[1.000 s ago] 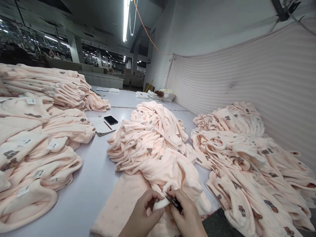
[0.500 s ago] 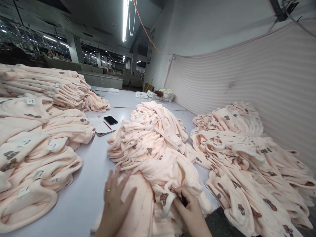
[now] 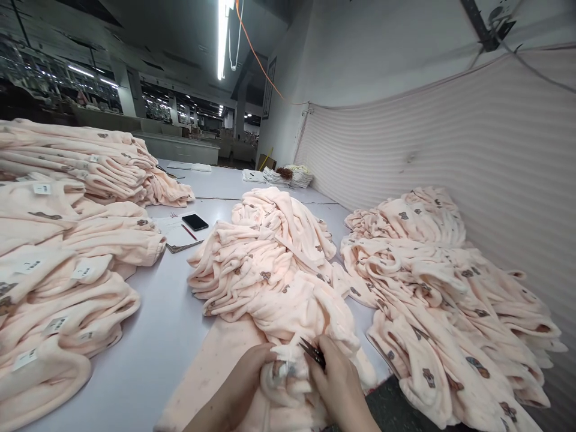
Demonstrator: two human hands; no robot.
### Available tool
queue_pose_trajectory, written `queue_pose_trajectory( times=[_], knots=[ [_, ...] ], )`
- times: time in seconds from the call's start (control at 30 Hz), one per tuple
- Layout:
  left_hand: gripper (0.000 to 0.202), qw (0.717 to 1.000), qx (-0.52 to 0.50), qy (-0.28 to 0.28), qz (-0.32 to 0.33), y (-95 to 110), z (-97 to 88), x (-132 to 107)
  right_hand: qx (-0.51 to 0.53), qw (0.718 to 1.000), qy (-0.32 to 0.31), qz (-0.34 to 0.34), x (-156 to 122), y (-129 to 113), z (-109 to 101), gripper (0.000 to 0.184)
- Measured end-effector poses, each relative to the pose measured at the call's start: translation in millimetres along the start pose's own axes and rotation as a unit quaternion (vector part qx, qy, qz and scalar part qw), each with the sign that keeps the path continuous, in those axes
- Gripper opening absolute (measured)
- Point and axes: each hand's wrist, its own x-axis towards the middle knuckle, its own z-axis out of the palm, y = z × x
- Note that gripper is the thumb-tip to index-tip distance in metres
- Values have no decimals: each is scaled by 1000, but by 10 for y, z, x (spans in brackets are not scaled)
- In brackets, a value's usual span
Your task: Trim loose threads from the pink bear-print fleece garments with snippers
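Observation:
In front of me lies a pale pink fleece garment (image 3: 288, 384) with small brown bear prints, partly gathered up near the table's front edge. My left hand (image 3: 252, 375) is closed on a bunched edge of it. My right hand (image 3: 335, 372) holds small dark thread snips (image 3: 312, 351), their blades pointing up and left, close beside the raised fabric. The lower fingers of the right hand are hidden behind the cloth. Just beyond both hands rises a heap of matching pink garments (image 3: 265, 258).
Tagged pink garments (image 3: 103, 294) are piled at left, with a folded stack (image 3: 81, 159) behind. More garments (image 3: 432, 300) cover the right side. A phone (image 3: 195, 222) and red pen (image 3: 189, 233) lie on papers. White bundles (image 3: 299, 175) sit at the back beside the striped sheet (image 3: 427, 144).
My left hand has moved right from lying spread on the cloth and has taken hold of the garment. The snips have stayed in my right hand. The view has shifted slightly.

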Motion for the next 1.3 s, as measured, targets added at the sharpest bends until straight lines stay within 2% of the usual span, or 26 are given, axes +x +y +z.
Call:
queue_pose_trajectory(
  times=[0.13, 0.17, 0.23, 0.33, 0.47, 0.57, 0.7, 0.83, 0.9, 1.0, 1.1, 1.13, 1.17, 1.2, 1.23, 1.3],
  knots=[
    [24, 995, -81, -40, -30, -23, -5, 19, 118, 992, -29, -20, -77, -52, -67, 3],
    [24, 993, -101, -51, -34, -27, -6, 26, 144, 989, -26, -30, -100, -67, -83, 7],
    [23, 989, -123, -69, -37, -28, -7, 43, 157, 986, -7, -51, -127, -98, -102, 16],
    [23, 989, -123, -79, -31, 7, -2, 77, 126, 990, 24, -60, -107, -115, -111, 17],
    [19, 993, -113, -43, -17, 142, 12, 202, 147, 986, 77, -6, -107, -28, -77, 20],
    [17, 993, -117, -18, 10, 277, 47, 364, 193, 974, 110, 45, -212, 30, 31, 24],
    [15, 993, -112, -12, 25, 398, 113, 561, 237, 960, 130, 73, -276, -45, 213, 29],
    [17, 997, -75, -10, 28, 449, 101, 642, 254, 951, 147, 97, -62, -138, 267, 27],
    [20, 998, -43, 8, 38, 466, 64, 619, 267, 947, 147, 105, 76, -125, 252, 25],
    [22, 991, 9, 98, 86, 398, 38, 468, 306, 934, 154, 102, 215, -65, 215, 25],
    [16, 953, 96, 191, 213, 84, 111, 226, 355, 917, 157, 94, 263, -43, 185, 24],
    [7, 920, 181, 183, 294, -71, 153, 157, 368, 912, 155, 92, 268, -49, 179, 23],
    [2, 882, 254, 150, 368, -235, 196, 105, 380, 908, 153, 90, 272, -60, 174, 22],
    [8, 853, 311, 127, 400, -392, 235, 78, 388, 905, 150, 88, 275, -70, 169, 21],
    [17, 826, 373, 131, 401, -530, 264, 75, 394, 903, 146, 86, 278, -79, 164, 19],
    [30, 784, 486, 158, 352, -708, 284, 130, 396, 905, 135, 80, 281, -80, 149, 19]
  ],
)
